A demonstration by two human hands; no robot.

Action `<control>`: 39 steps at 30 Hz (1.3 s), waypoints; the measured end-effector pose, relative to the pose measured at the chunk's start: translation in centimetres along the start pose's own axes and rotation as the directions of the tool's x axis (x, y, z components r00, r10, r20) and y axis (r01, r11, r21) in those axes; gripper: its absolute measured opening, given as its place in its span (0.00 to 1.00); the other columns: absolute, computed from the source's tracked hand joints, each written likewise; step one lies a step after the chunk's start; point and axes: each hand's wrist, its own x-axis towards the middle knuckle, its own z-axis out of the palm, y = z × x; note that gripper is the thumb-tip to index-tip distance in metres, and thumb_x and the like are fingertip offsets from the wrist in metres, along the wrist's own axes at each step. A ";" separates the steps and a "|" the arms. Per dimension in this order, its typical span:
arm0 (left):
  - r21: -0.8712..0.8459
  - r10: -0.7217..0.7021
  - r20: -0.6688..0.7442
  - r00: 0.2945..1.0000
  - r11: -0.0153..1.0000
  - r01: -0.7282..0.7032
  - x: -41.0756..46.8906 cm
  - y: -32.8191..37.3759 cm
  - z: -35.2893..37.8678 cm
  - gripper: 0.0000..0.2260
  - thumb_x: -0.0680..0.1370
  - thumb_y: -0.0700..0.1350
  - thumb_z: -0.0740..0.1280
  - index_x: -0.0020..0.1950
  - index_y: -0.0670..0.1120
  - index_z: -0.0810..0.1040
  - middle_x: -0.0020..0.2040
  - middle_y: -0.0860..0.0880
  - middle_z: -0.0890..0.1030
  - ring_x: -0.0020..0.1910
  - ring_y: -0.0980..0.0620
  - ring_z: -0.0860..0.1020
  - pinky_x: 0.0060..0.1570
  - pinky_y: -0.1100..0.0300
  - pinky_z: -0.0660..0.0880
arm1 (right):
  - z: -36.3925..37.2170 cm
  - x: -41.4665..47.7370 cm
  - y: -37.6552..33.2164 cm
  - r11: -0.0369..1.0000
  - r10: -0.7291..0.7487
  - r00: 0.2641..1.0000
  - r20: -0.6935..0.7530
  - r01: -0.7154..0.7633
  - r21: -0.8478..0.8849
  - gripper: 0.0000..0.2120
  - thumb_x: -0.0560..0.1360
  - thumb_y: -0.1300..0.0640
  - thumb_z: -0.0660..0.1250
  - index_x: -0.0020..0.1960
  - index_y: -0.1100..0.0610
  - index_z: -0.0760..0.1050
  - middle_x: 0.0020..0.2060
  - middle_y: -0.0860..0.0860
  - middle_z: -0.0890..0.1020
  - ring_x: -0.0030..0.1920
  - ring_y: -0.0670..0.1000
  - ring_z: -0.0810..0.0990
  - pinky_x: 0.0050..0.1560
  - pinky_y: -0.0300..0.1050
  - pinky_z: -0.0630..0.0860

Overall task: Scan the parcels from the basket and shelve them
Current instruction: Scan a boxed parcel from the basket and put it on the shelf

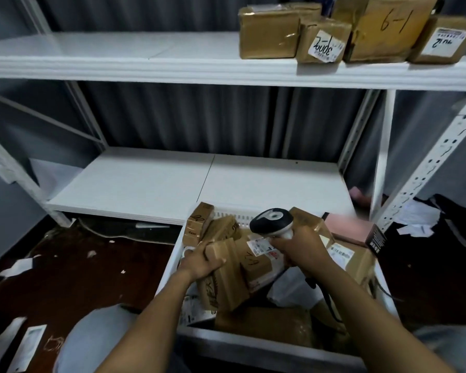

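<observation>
While the left hand (pixel 199 262) grips a stiff, probably light parcel (pixel 226 281) by its end over the basket (pixel 253 345), the right hand (pixel 299 249) holds the scanner (pixel 271 222).

The parcels (pixel 269 36) are showing brown cardboard, creased, shining under glossy clear tape, with white paper labels (pixel 258 246). The shelf (pixel 145 68) is looking like white painted metal, matt and smooth. The basket (pixel 170 265) is looking like white plastic. The scanner (pixel 271 220) is gleaming: smooth black-and-white plastic.
</observation>
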 end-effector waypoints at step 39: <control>-0.738 0.153 -0.234 0.960 0.615 -0.278 -12.3 13.4 -0.8 0.44 0.69 0.57 0.75 0.76 0.55 0.52 0.65 0.51 0.72 0.60 0.51 0.75 0.63 0.46 0.73 | -1.7 -2.7 0.5 0.650 0.009 0.998 -0.063 0.041 0.759 0.10 0.77 0.58 0.69 0.48 0.66 0.80 0.37 0.62 0.83 0.35 0.53 0.81 0.39 0.44 0.81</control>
